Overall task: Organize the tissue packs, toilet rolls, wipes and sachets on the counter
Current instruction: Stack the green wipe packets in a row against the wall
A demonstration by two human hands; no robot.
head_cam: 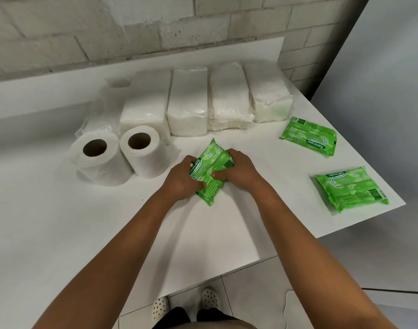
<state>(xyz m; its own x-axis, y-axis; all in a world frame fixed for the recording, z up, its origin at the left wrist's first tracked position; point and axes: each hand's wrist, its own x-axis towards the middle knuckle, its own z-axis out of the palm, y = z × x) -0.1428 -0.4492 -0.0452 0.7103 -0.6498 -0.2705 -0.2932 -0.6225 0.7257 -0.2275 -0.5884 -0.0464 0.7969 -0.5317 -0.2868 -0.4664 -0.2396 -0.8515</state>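
Head view: left hand [183, 180] and right hand [238, 170] curled around one green wipes pack [209, 170], gripping it from either side, thumbs pressed on top. Pack glossy, tilted, low on the counter [60, 222] near its middle. Two more wipes packs [308, 136] [350, 188] along the right edge. Toilet rolls [141, 154] lying just left, cores facing out. Wrapped tissue packs [187, 102] in a row towards the far edge.
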